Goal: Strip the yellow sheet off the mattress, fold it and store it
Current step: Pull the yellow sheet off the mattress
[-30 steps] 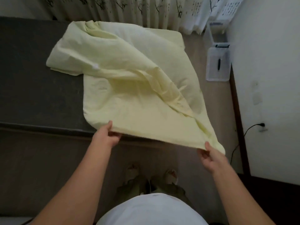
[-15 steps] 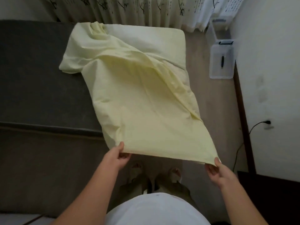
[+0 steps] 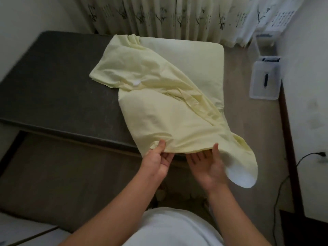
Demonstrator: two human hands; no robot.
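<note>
Hands are close together at the near edge of the sheet [image 3: 159, 110], both out in front of me on my screen. The left hand [image 3: 158, 164] is turned on its side. Its thumb lies on top of the cloth and its fingers are curled under it, so it pinches the edge. The right hand [image 3: 206, 167] is palm up. Its thumb points up and lies on the edge, and its fingertips go under the cloth, where I lose sight of them. It pinches the sheet too. Both arms are bare and reach forward, bent a bit at the elbow.

One far corner of the sheet is on the far right corner of the mattress [image 3: 53, 77]. From there the cloth runs in a bunched, wrinkled strip to the hands at the near side. One loose corner hangs down just to the right of the right hand and shows a white underside. The left part of the mattress is bare and dark grey.

Behind the mattress hangs a curtain [image 3: 159, 16] with dark prints. A clear bin [image 3: 265, 80] sits on the floor [image 3: 248, 121] by the right wall. A black cord [image 3: 284, 181] runs down that wall. A white shirt [image 3: 174, 228] fills the bottom of the view.
</note>
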